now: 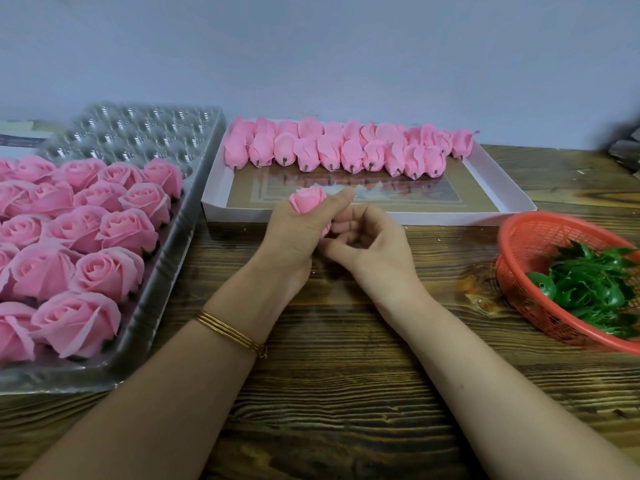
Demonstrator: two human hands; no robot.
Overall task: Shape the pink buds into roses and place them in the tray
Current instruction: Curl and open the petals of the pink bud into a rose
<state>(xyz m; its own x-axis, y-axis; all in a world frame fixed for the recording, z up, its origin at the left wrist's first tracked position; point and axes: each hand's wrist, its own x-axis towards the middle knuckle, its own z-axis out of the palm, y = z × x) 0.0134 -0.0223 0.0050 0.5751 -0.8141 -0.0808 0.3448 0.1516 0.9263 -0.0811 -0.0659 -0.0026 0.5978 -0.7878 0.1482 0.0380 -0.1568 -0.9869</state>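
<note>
Two bare hands are meeting over the middle of the wooden surface as I am watching through the head camera. The left hand is gripping a pink bud. Its fingers are curling round the lower half while the spiralled top is sticking up above the thumb and forefinger. The right hand is sitting just beside it, fingers curling inward and fingertips touching a bit of pink that is showing under the left hand. I cannot tell whether it is pinching that petal or only resting against it. Thin gold bangles are circling the left wrist.

The held bud is hovering above the surface, just in front of the near wall of a shallow white box. Along the far side of that box, unshaped buds are lying in two packed rows, their short dark stubs pointing toward me. The near part of the box's floor is showing a glossy brown print.

At the left, a silvery moulded tray is lying on the surface. Finished roses are filling its nearer cups in rows, petals touching one another, while the far cups are showing their shiny hollows. At the right edge I am seeing a red mesh basket resting on the surface and holding a heap of green leaf pieces. A plain pale wall is running behind everything.
</note>
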